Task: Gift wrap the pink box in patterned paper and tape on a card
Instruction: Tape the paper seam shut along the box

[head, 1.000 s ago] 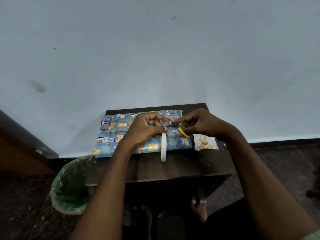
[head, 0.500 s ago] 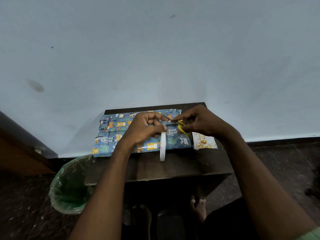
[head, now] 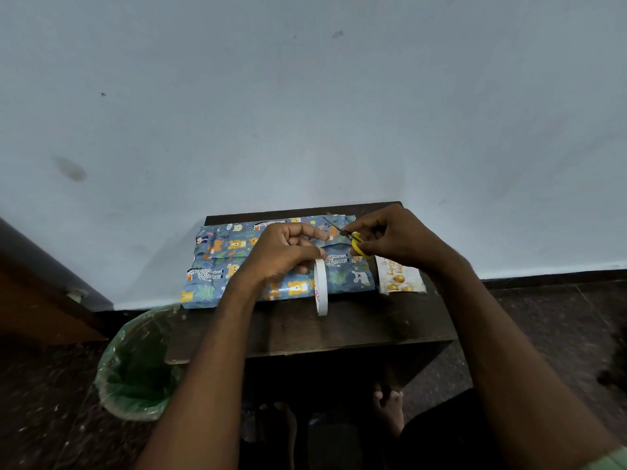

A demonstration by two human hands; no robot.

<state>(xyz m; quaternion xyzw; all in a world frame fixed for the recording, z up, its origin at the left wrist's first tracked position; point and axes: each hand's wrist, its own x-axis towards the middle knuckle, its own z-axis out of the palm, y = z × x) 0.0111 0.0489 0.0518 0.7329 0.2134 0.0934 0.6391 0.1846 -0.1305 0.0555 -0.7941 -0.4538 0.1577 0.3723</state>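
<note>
The box wrapped in blue animal-print paper [head: 220, 262] lies on a small dark wooden table [head: 339, 330], against the wall. My left hand [head: 281, 252] hovers over the box and holds a white tape roll [head: 320, 286] that hangs on edge, with a short strip pulled up between finger and thumb. My right hand [head: 393, 239] holds small yellow-handled scissors [head: 354, 240] with the blades at that strip. A white card with gold balloons [head: 400, 276] lies on the table just right of the box. None of the pink box shows under the paper.
A bin lined with a green bag [head: 135, 364] stands on the floor at the table's left front corner. A pale wall [head: 305, 113] rises right behind the table. A brown wooden piece [head: 37, 300] is at the far left. My bare feet [head: 386, 405] show under the table.
Both hands have shifted slightly away from me, toward the box's far edge, with the scissors still at the tape strip. The box and card have not moved.
</note>
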